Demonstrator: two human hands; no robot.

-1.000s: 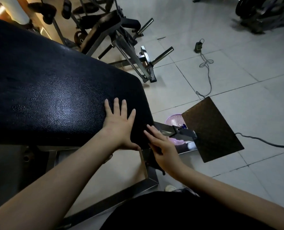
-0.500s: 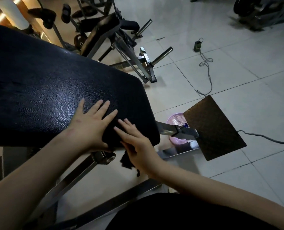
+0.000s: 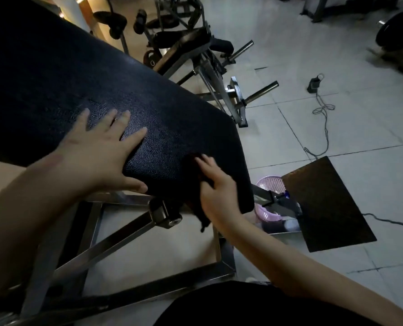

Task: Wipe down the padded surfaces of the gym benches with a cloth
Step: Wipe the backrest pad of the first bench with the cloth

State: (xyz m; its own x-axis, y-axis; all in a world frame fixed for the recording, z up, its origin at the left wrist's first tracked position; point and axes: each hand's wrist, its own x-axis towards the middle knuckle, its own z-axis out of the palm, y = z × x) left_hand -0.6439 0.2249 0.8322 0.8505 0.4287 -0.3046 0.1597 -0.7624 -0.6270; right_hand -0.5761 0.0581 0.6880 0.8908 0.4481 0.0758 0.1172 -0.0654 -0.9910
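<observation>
Both hands are on the black padded surface (image 3: 54,78), which slopes upward to the far left. The left hand (image 3: 101,149) lies flat on the near part of the padded surface, fingers spread and straight, with the thumb running along its near edge. The right hand (image 3: 215,189) sits at the near right corner of the padded surface, its fingers straight, pressing a dark cloth (image 3: 202,217) against the edge there. Neither hand is curled round anything. The upper part of the cloth lies on the padded surface beside the right fingertips. The rest hangs off the near edge, dangling below the hand.

Under the padded surface, a steel frame (image 3: 115,236) shows its angled bars and a round pivot just below the near edge. To the right of the padded surface, a pink basket (image 3: 269,184) stands on the tiled floor (image 3: 372,114), partly hidden behind a bar of the frame. A brown textured plate (image 3: 325,203) is just beyond the basket, farther right. Well beyond the padded surface's far right corner, a black adapter (image 3: 313,84) lies on the floor. Its thin cable (image 3: 322,109) trails back toward the plate. Behind the padded surface, a second bench (image 3: 186,45) stands with metal pegs sticking out.
</observation>
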